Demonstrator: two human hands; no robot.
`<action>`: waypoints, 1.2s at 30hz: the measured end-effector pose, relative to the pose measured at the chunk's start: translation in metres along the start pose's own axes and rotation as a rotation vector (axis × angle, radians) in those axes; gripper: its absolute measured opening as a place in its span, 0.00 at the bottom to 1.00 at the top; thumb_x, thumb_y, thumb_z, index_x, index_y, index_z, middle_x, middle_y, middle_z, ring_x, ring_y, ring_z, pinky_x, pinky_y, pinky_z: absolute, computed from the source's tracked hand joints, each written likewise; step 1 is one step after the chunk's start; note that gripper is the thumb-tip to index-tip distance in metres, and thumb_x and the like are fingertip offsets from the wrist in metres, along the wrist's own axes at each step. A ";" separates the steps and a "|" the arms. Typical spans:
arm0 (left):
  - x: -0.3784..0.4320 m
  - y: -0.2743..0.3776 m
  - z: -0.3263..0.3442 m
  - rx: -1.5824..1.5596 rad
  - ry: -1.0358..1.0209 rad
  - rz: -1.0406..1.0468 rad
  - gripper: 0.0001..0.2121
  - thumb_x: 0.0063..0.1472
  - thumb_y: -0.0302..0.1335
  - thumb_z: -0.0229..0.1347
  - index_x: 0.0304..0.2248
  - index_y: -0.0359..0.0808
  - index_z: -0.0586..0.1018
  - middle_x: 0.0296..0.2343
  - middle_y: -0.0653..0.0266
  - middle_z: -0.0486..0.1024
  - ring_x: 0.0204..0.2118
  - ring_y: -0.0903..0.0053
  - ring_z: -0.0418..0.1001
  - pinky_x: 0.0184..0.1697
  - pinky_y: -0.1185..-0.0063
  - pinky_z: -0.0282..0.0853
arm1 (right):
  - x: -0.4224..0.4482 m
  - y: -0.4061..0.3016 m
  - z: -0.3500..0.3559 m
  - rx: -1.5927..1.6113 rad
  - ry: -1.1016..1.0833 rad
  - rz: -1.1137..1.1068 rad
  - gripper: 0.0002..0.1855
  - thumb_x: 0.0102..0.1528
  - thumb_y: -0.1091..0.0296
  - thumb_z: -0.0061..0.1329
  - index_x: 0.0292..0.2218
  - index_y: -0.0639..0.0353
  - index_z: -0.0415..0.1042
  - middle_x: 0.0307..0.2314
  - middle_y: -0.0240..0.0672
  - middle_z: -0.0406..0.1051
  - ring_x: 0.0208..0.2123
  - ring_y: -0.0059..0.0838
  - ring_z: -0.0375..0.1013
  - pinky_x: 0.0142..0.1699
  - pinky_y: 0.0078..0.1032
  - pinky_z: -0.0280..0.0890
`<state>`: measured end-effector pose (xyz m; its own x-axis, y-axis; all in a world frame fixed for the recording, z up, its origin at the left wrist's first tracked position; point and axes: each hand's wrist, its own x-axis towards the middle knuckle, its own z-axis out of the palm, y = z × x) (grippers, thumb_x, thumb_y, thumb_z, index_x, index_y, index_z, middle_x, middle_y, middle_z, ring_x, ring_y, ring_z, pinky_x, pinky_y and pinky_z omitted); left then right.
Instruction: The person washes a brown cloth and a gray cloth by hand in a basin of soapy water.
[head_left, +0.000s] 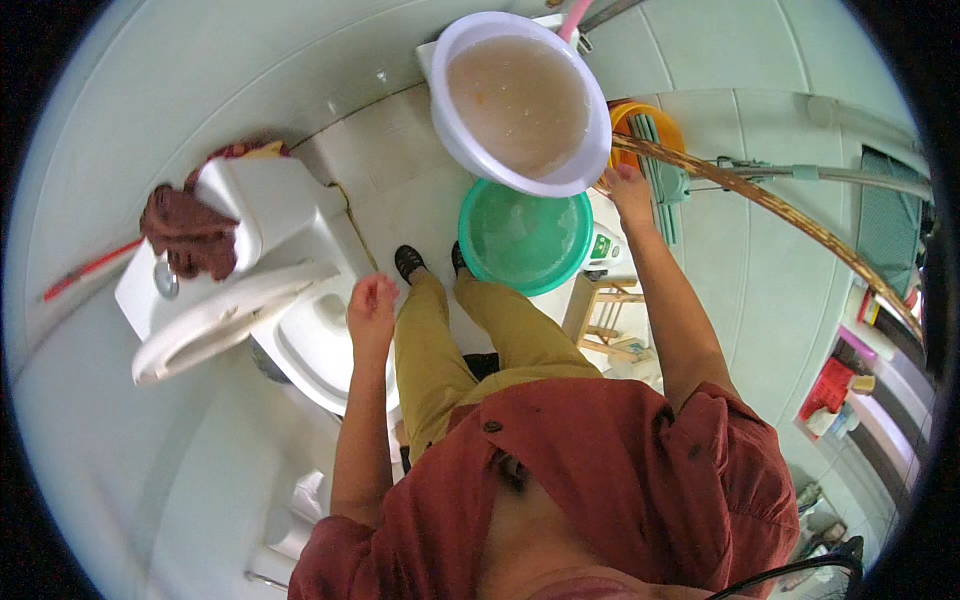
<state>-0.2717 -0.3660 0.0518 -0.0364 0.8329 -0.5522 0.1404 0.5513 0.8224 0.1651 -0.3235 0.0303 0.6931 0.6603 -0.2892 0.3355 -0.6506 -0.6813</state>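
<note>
A pale lavender plastic basin (472, 154) of cloudy brownish water is at the top middle. Beneath its near edge, partly covered by it, is a green plastic basin (525, 232) with water in it. My right hand (630, 193) is beside the lavender basin's right rim, near the lower end of a long brown pole (720, 176); whether its fingertips touch either cannot be made out. My left hand (373, 300) hangs over the edge of a white toilet (289, 322), fingers curled, with nothing visible in it.
A brown cloth (187, 229) drapes over the toilet tank. Right of the basins are an orange bucket (675, 124), a green flat mop head (667, 184), a white bottle (604, 251) and a small wooden stool (596, 300). Tiled walls enclose the space.
</note>
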 end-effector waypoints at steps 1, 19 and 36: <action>0.028 0.012 0.012 -0.023 -0.032 0.045 0.10 0.58 0.28 0.48 0.36 0.30 0.70 0.29 0.63 0.73 0.31 0.80 0.71 0.37 0.83 0.66 | 0.004 -0.001 0.008 0.014 -0.005 0.104 0.25 0.45 0.58 0.52 0.36 0.73 0.66 0.26 0.41 0.71 0.28 0.30 0.71 0.32 0.21 0.64; 0.217 0.102 0.115 -0.063 -0.198 -0.258 0.20 0.48 0.23 0.52 0.41 0.21 0.66 0.36 0.51 0.70 0.37 0.65 0.70 0.40 0.74 0.67 | 0.020 0.020 0.056 1.060 -0.137 0.442 0.34 0.32 0.86 0.44 0.46 0.60 0.63 0.34 0.37 0.69 0.34 0.35 0.69 0.44 0.31 0.64; 0.100 0.030 -0.020 -0.137 0.127 -0.465 0.25 0.51 0.18 0.48 0.50 0.29 0.56 0.44 0.54 0.62 0.46 0.62 0.62 0.52 0.66 0.58 | -0.101 -0.020 0.083 0.794 -0.362 0.536 0.30 0.39 0.84 0.41 0.48 0.66 0.59 0.36 0.34 0.67 0.38 0.23 0.67 0.45 0.22 0.61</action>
<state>-0.2913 -0.2647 0.0242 -0.1853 0.4919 -0.8507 -0.0503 0.8598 0.5081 0.0358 -0.3460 0.0173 0.3493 0.5150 -0.7828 -0.5721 -0.5444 -0.6135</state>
